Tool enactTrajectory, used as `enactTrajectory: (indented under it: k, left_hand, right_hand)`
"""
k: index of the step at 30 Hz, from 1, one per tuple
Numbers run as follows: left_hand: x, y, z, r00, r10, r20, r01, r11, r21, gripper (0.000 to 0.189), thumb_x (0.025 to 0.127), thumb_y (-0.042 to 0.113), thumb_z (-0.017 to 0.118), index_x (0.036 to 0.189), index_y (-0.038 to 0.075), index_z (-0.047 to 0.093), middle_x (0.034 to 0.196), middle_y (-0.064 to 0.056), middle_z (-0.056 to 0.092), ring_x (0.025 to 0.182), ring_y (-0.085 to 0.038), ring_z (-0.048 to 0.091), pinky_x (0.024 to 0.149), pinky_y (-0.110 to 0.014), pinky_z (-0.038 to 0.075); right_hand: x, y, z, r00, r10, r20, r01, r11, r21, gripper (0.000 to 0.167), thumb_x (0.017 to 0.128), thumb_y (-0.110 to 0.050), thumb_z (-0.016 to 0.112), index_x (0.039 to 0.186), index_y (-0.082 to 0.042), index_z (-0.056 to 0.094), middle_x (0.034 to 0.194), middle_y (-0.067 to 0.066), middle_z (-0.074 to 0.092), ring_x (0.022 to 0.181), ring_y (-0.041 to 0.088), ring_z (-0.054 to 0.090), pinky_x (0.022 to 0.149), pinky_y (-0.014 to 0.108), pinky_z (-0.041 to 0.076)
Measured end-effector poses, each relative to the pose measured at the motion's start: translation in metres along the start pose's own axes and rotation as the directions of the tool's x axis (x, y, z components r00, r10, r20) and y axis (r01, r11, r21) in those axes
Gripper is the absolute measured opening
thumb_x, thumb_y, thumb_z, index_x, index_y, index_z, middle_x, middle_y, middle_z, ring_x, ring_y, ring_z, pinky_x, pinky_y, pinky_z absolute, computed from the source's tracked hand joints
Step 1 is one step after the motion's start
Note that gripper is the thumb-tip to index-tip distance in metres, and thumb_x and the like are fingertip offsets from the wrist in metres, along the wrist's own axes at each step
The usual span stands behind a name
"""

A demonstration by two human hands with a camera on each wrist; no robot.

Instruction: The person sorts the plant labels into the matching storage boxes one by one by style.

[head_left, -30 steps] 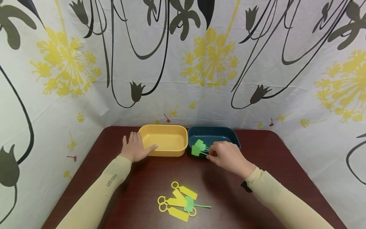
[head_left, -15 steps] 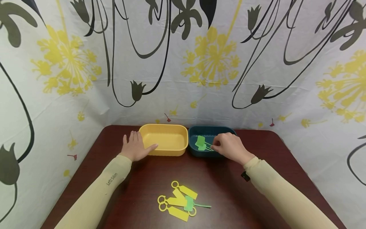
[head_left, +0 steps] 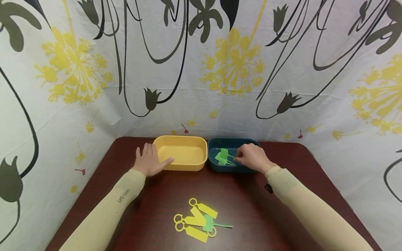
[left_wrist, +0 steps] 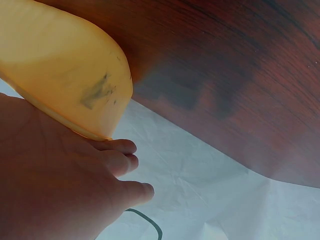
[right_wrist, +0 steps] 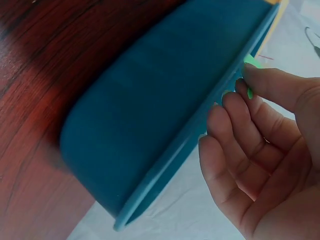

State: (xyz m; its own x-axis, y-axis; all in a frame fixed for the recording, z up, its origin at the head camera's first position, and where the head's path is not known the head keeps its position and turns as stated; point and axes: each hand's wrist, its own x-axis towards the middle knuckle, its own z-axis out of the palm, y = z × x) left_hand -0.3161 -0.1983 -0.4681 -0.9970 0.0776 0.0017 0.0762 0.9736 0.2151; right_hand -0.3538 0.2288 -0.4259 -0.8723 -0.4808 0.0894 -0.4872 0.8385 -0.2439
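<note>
My left hand, fingers straight, rests against the left side of the yellow box. The left wrist view shows the palm beside the box's rim. Over the right part of the dark blue box, my right hand is held with thumb and index finger together. In the right wrist view a bit of green tag shows between them. Two flat green tags with thin tails appear inside the blue box, overlapping, their tails running to my right fingertips. Whether both tails are pinched cannot be told.
Nearer on the dark red table lies a small pile of several yellow ring tags, with one green tag among them. Both boxes stand side by side at the back edge, before a patterned cloth.
My right hand has carried the green tags from the blue box's front rim to inside the box, and has lowered slightly since. My left hand has stayed put.
</note>
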Motion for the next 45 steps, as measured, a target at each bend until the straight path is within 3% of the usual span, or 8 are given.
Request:
enactTrajectory:
  k: [7,20,35,45]
  left_hand:
    - [-0.001,0.0,-0.002,1.0,0.004,-0.003,-0.004,1.0,-0.004,0.123,0.087,0.085,0.037,0.152,-0.018,0.015,0.158,-0.037,0.016,0.148,-0.05,0.012,0.114,-0.068,0.0]
    - [-0.002,0.003,-0.004,1.0,0.006,-0.009,-0.006,1.0,-0.005,0.121,0.088,0.083,0.039,0.152,-0.017,0.017,0.158,-0.037,0.018,0.148,-0.049,0.014,0.114,-0.068,0.002]
    - [0.0,0.0,-0.002,1.0,0.01,-0.01,-0.01,1.0,0.009,0.124,0.086,0.086,0.035,0.152,-0.017,0.016,0.158,-0.037,0.017,0.148,-0.049,0.012,0.114,-0.067,0.0]
    - [0.001,-0.001,0.0,1.0,0.012,-0.019,-0.012,1.0,0.003,0.123,0.087,0.085,0.037,0.151,-0.018,0.016,0.157,-0.037,0.018,0.148,-0.049,0.013,0.114,-0.068,0.001]
  right_hand:
    - [0.009,0.008,0.008,0.998,0.012,0.059,-0.012,1.0,0.006,0.011,0.09,-0.027,0.078,0.085,-0.017,0.08,0.068,-0.012,0.064,0.059,0.008,0.057,0.058,0.032,0.05]
    - [0.024,0.017,0.02,0.988,0.038,0.152,-0.04,0.999,0.009,0.012,0.089,-0.026,0.079,0.083,-0.016,0.08,0.073,-0.009,0.067,0.063,0.009,0.059,0.061,0.035,0.052]
    - [0.028,0.019,0.029,0.983,0.065,0.172,-0.065,0.998,-0.008,0.015,0.089,-0.027,0.078,0.076,-0.021,0.076,0.072,-0.009,0.065,0.064,0.011,0.058,0.06,0.035,0.051]
    - [0.03,0.023,0.032,0.981,0.078,0.179,-0.078,0.997,-0.008,0.012,0.089,-0.028,0.079,0.08,-0.021,0.078,0.074,-0.009,0.066,0.065,0.011,0.059,0.061,0.035,0.052]
